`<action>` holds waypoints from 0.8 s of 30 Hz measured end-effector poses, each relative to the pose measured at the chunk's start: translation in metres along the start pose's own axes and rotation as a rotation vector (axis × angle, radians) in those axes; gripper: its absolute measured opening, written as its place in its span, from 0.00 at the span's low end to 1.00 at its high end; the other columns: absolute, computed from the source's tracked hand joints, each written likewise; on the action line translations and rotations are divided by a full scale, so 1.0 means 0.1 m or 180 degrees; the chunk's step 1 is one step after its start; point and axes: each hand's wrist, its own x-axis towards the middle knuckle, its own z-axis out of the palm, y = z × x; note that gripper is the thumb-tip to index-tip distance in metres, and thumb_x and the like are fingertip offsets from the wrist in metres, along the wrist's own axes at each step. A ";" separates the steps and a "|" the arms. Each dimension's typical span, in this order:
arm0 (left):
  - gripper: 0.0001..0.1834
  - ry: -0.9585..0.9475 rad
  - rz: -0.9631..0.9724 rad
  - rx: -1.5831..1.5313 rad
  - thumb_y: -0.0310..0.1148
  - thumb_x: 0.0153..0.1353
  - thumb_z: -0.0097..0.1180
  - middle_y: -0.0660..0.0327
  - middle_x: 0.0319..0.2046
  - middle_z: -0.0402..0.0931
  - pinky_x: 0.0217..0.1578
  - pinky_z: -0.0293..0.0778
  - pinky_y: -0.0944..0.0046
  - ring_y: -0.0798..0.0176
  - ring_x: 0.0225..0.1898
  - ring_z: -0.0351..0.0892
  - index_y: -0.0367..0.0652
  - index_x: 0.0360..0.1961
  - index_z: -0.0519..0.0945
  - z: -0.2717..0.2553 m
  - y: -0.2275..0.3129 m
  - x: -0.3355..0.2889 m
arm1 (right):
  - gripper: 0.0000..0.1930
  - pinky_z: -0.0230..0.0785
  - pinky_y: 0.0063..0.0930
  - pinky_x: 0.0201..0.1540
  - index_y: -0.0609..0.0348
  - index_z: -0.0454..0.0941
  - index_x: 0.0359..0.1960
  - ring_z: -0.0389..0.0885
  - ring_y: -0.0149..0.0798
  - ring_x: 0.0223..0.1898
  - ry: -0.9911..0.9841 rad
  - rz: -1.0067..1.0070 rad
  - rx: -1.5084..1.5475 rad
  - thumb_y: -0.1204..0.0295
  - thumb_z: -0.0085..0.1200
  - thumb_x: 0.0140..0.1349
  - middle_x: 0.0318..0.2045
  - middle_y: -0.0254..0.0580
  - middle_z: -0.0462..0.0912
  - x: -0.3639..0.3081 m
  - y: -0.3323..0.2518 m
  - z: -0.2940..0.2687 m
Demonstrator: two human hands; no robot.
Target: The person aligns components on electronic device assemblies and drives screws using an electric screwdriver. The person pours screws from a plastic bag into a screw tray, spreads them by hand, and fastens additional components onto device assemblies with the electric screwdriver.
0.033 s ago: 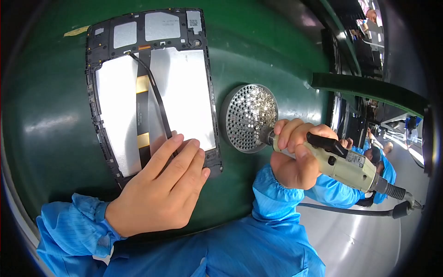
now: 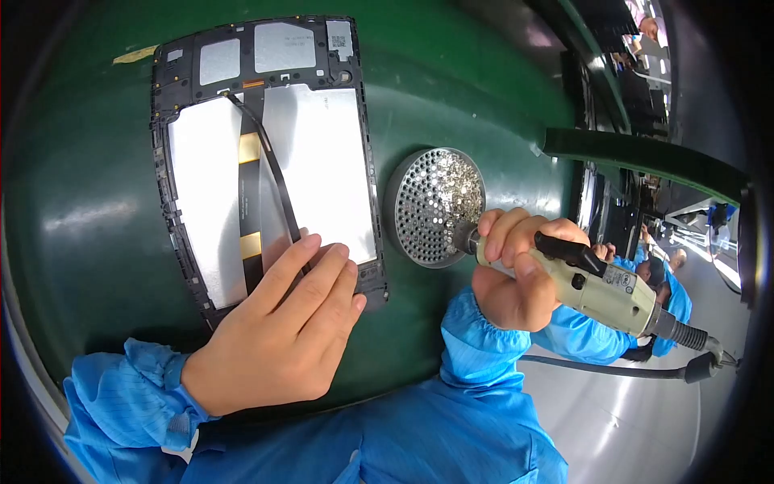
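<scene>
My left hand (image 2: 286, 331) lies with its fingers stretched out over the near end of a tablet's inner frame (image 2: 375, 284), hiding part of it. Silvery plates fill most of this black frame, and a thin black cable (image 2: 274, 165) runs slantwise down its middle. In my right hand (image 2: 524, 270) is a pale green electric screwdriver (image 2: 609, 302) with a black lever, held tilted, my fingers wrapped round its body. Its front end is at the near right rim of a round metal screw tray (image 2: 393, 214). Small shiny screws (image 2: 458, 189) are heaped on the tray's holed plate. The driver's tip is hidden.
The green work surface (image 2: 89, 266) carries a yellow tape strip (image 2: 135, 55) at the far left. A green rail (image 2: 645, 153) stands on the right. A dark cord (image 2: 605, 369) hangs below the screwdriver. Co-workers in blue sleeves (image 2: 681, 302) are beyond at the right.
</scene>
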 end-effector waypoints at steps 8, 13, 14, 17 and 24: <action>0.10 0.0302 0.0254 -0.0207 0.25 0.46 0.58 0.51 0.39 0.78 0.52 0.71 0.49 0.49 0.47 0.77 0.34 0.32 0.82 -0.01 -0.09 -0.14 | 0.23 0.65 0.40 0.35 0.57 0.66 0.53 0.70 0.38 0.24 0.0003 -0.0074 0.0090 0.75 0.52 0.53 0.20 0.38 0.70 -0.07 -0.19 0.06; 0.11 0.0476 0.0509 -0.0381 0.24 0.41 0.61 0.56 0.31 0.75 0.37 0.72 0.58 0.54 0.36 0.74 0.35 0.30 0.83 0.00 -0.13 -0.17 | 0.20 0.60 0.32 0.31 0.53 0.68 0.51 0.68 0.31 0.22 -0.0596 0.0187 -0.0055 0.70 0.53 0.54 0.18 0.32 0.68 -0.15 -0.58 0.37; 0.12 0.0532 0.0442 -0.0384 0.24 0.38 0.62 0.57 0.30 0.74 0.35 0.72 0.59 0.56 0.35 0.74 0.34 0.29 0.82 0.03 -0.11 -0.18 | 0.18 0.61 0.30 0.29 0.51 0.66 0.48 0.70 0.32 0.22 -0.0749 0.0185 0.0031 0.71 0.54 0.55 0.18 0.33 0.69 -0.19 -0.55 0.43; 0.11 0.0419 0.0457 -0.0510 0.24 0.37 0.62 0.57 0.29 0.73 0.33 0.71 0.60 0.58 0.34 0.73 0.34 0.27 0.82 -0.02 -0.13 -0.18 | 0.16 0.67 0.29 0.23 0.53 0.66 0.44 0.72 0.33 0.19 -0.1040 0.0253 0.0045 0.75 0.55 0.55 0.18 0.34 0.72 -0.23 -0.48 0.65; 0.11 0.0347 0.0391 -0.0588 0.26 0.36 0.61 0.58 0.27 0.72 0.32 0.70 0.62 0.59 0.32 0.72 0.34 0.25 0.82 -0.04 -0.13 -0.22 | 0.14 0.70 0.37 0.21 0.62 0.67 0.38 0.72 0.38 0.17 -0.0726 0.0209 0.0199 0.79 0.59 0.52 0.16 0.41 0.72 -0.33 -0.39 0.80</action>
